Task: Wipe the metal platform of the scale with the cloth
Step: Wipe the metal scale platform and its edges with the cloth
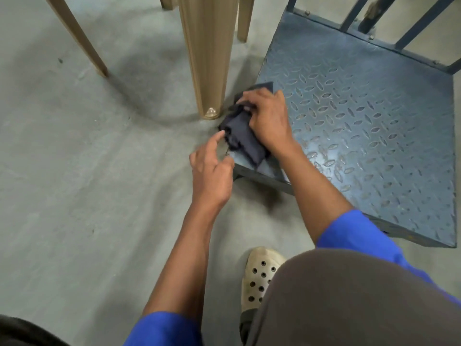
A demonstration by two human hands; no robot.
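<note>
The scale's metal platform is a blue-grey tread plate lying low on the floor at the right. A dark navy cloth lies bunched on the platform's left edge. My right hand rests on the cloth with its fingers curled over the cloth's far end. Just left of the platform, my left hand hovers with its index finger stretched out, the fingertip touching the cloth's frayed left edge. Part of the cloth is hidden under my right hand.
Tan plastic chair legs stand close to the platform's left corner. Blue metal rails rise at the platform's far side. My foot in a pale perforated clog and my knee are at the bottom. Grey concrete floor spreads left.
</note>
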